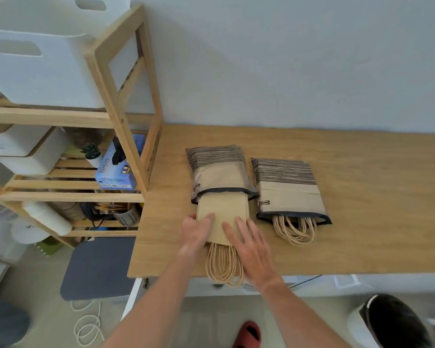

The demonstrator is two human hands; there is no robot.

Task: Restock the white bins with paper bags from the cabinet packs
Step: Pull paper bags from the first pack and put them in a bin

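Head view, centre frame: two striped plastic packs of brown paper bags on the wooden counter (pixel 362 247), left pack (pixel 219 169) half-emptied, right pack (pixel 286 187) untouched. White plastic bins (pixel 43 71), upper left, apparently not yet restocked. Left hand (pixel 196 232) grips the brown bag stack (pixel 222 217); right hand (pixel 249 247) lies flat, fingers straight, on it.

Wood, paper and plastic, as we see them

We see a matt wood-grain countertop (pixel 362 197), matt brown paper bags (pixel 222 217) with twisted cord handles (pixel 224 264) in glossy striped plastic packs (pixel 219 169), and smooth white plastic bins (pixel 48 69).
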